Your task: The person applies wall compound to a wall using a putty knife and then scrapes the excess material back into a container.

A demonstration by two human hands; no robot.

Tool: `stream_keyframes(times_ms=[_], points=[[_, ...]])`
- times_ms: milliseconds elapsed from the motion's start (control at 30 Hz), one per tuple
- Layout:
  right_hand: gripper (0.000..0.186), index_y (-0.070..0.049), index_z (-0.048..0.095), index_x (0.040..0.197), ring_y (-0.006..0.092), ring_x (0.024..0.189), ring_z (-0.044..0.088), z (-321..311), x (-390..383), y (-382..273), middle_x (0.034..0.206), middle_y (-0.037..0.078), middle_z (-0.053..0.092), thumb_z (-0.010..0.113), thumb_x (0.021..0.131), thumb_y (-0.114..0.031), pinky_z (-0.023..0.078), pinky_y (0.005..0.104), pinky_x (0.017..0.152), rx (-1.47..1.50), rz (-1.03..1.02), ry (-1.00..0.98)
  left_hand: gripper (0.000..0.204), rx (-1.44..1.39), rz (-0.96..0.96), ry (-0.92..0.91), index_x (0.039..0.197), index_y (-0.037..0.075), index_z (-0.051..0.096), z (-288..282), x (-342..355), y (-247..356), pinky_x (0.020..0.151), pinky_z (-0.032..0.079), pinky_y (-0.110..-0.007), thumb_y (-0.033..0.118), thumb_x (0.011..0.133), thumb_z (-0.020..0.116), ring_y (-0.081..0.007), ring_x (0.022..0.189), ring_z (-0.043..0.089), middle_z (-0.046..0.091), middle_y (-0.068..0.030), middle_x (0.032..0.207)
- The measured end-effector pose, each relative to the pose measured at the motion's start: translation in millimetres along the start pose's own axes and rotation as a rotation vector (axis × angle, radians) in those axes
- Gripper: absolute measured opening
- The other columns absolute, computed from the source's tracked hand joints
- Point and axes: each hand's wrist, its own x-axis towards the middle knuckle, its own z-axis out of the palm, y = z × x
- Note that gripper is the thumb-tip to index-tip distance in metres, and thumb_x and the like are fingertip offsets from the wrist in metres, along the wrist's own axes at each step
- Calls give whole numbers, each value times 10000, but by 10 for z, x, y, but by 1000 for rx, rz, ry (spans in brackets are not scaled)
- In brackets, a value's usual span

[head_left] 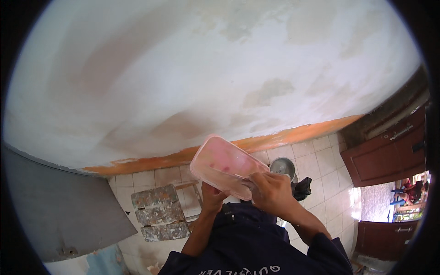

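A pink plastic tub [214,153], oblong with rounded corners, is held tilted in front of my body, below the wall. My left hand [212,198] grips its near side from underneath, the fingers partly hidden by the tub. At the tub's near right end, my right hand [274,190] is closed, fingers bent over the rim. A greyish, smeared edge shows by its fingertips; what it holds is mostly hidden. Pale paste-like smears coat the tub's inside and the right fingers. Ahead rises a white wall [192,87] with grey-beige patches and an orange strip [298,135] along its foot.
A paint-spattered wooden step stool [160,214] stands on the tiled floor at left. A round metal pot [282,166] and a black plastic bag [301,189] lie beyond my right hand. A grey panel [59,206] is far left; brown doors [389,149] and a person [415,192] are right.
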Motion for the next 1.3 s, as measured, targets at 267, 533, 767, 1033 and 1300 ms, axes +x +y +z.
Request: stream_keyframes(times_ms=[267, 533, 767, 1033, 1300], points=[[212, -44, 550, 782, 276, 513, 579, 112, -34, 62, 595, 89, 553, 631, 598, 23, 460, 352, 455, 49, -23, 17, 873, 17, -2, 7, 1331, 32, 314, 3, -6, -2, 995, 410, -385, 90, 620, 816, -234, 1174, 476, 468, -88, 1259], [198, -49, 552, 781, 269, 514, 583, 121, -23, 70, 588, 88, 550, 652, 618, 1, 458, 351, 454, 73, -23, -17, 865, 57, -36, 54, 1326, 36, 316, -87, -18, -64, 993, 410, -385, 106, 622, 814, -229, 1177, 471, 467, -86, 1256], [179, -45, 545, 769, 271, 528, 591, 157, -55, 48, 593, 97, 557, 657, 635, -8, 460, 357, 457, 73, 9, -21, 869, 55, -55, 39, 1328, 43, 307, -70, 9, 3, 990, 412, -385, 116, 626, 815, -236, 1182, 468, 461, -91, 1261], [199, -38, 558, 813, 276, 566, 605, 127, -8, 75, 637, 101, 582, 647, 638, -1, 484, 377, 494, 66, 1, 5, 875, 25, -51, 38, 1334, 45, 304, 10, -13, 9, 996, 407, -380, 103, 624, 813, -233, 1179, 470, 466, -86, 1260], [296, -44, 575, 884, 229, 656, 618, 113, -37, 168, 721, 53, 594, 634, 594, -59, 492, 337, 519, -161, -161, -129, 849, 27, -65, 24, 1339, 62, 307, -71, -23, -74, 963, 449, -368, 9, 630, 771, -234, 1153, 494, 477, -93, 1244]])
